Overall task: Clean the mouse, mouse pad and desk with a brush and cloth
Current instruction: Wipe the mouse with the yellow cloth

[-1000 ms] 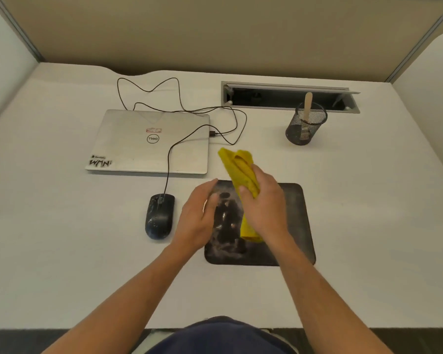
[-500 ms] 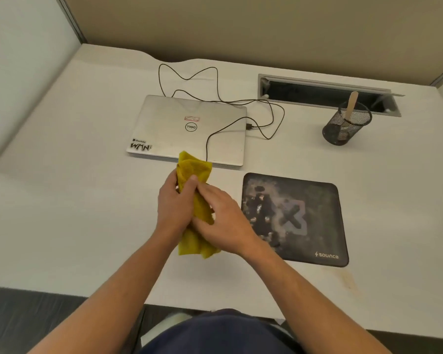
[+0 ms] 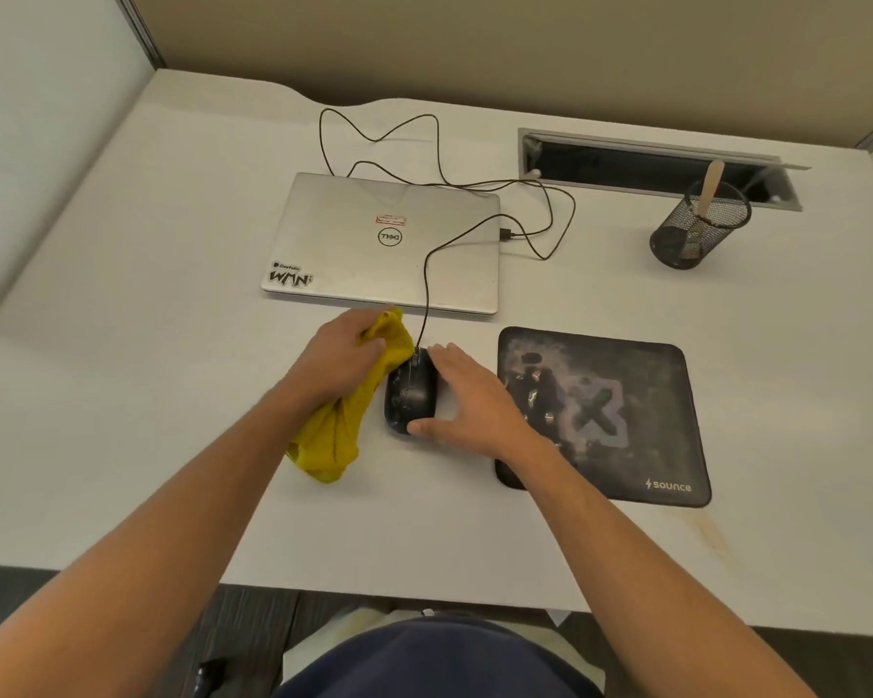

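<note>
Split apart since half a second back: both hands off the shared cloth. Left hand (image 3: 341, 357), mid frame, gripped the yellow cloth (image 3: 341, 420), fingers curled round its top, rest hanging to the desk (image 3: 122, 395). Black mouse (image 3: 410, 390) just right of it, cable (image 3: 427, 274) running up over the laptop (image 3: 374, 244). Right hand (image 3: 467, 400) reached flat, fingers spread, thumb and fingertips touching the mouse. Mouse pad (image 3: 626, 420) further right. Might tug the cable and drag things if lifted quickly.
</note>
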A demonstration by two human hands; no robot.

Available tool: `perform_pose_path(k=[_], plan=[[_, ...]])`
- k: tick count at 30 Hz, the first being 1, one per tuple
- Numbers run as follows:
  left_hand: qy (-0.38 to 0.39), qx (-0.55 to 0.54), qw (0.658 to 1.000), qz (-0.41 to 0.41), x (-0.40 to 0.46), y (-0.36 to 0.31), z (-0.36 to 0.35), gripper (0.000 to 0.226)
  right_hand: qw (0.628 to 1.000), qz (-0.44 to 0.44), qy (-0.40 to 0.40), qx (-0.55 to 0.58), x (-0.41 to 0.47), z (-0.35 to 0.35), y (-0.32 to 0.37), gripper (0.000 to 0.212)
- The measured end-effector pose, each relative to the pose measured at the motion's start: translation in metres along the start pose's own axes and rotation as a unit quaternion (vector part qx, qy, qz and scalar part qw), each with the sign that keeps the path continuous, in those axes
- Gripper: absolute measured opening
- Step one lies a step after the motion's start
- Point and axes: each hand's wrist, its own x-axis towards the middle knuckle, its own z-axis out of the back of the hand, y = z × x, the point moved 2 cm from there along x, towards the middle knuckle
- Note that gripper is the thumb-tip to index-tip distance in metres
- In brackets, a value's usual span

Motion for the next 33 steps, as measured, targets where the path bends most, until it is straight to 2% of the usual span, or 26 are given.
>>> perform_pose_path(k=[4,11,20,23,25,27,29,31,33], plan=[[0.060,0.069,0.995,-0.035,0.009,0.000,-0.011,0.041,1.000,0.002,0.011,-0.024,0.005,-0.003,-0.002,0.107],[0.086,0.093,0.985,-0.118,-0.002,0.003,-0.012,0.036,1.000,-0.004,0.007,-0.010,0.006,-0.006,-0.007,0.107],[0.103,0.124,0.970,-0.183,-0.049,0.008,-0.006,0.040,1.000,0.000,0.000,0.020,0.006,-0.005,-0.009,0.106],[0.135,0.135,0.963,-0.190,-0.065,0.012,-0.003,0.042,1.000,-0.001,0.000,0.014,0.006,-0.005,-0.009,0.107],[0.163,0.094,0.968,-0.165,-0.069,0.014,0.004,0.040,1.000,-0.002,0.000,0.014,0.006,-0.005,-0.010,0.106],[0.143,0.022,0.981,-0.129,-0.066,0.013,0.015,0.038,1.000,-0.006,-0.002,0.015,0.005,-0.005,-0.009,0.106],[0.063,-0.015,0.992,-0.110,-0.055,0.010,0.022,0.038,1.000,-0.007,-0.003,0.018,0.005,-0.005,-0.010,0.105],[-0.004,-0.011,0.995,-0.098,-0.037,0.005,0.023,0.038,1.000,-0.011,-0.006,0.022,0.005,-0.005,-0.009,0.105],[-0.017,0.009,0.996,-0.082,-0.018,0.000,0.016,0.037,0.999,-0.017,-0.004,0.028,0.005,-0.004,-0.008,0.105]])
